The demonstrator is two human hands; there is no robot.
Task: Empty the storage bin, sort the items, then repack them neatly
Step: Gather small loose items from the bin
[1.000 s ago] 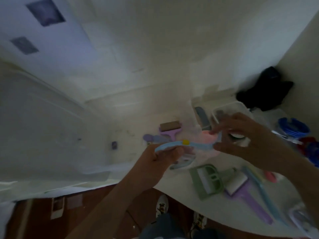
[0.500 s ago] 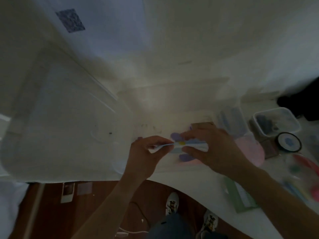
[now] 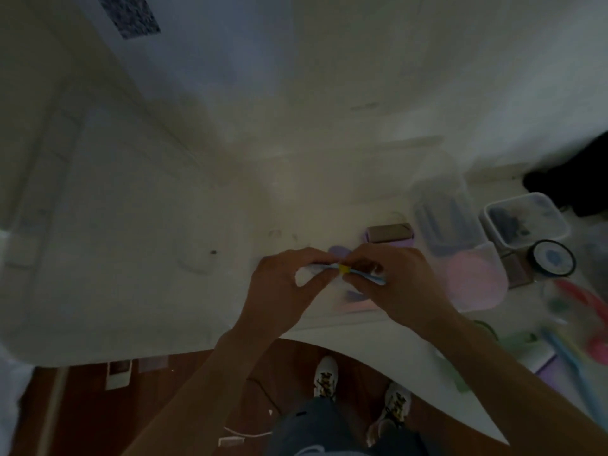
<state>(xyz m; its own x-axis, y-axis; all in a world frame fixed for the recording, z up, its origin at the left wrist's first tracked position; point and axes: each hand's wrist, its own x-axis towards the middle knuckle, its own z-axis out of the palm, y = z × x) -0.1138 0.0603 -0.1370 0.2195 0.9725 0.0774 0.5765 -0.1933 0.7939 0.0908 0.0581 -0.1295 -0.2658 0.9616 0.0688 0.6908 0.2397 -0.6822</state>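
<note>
White table (image 3: 378, 350) now; both hands' grips, left (image 3: 279, 287) and right (image 3: 394, 284), drawn closer, pinch blue tool (image 3: 362, 274)

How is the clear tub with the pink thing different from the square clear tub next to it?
The clear tub holding a pink round thing sits nearer the person; the square clear tub sits farther back. The first holds something pink, the second something dark. Both are see-through plastic and rest on the white table.

hands (image 3: 345, 284) pinching blue tool (image 3: 362, 274), white table (image 3: 378, 343)
</note>
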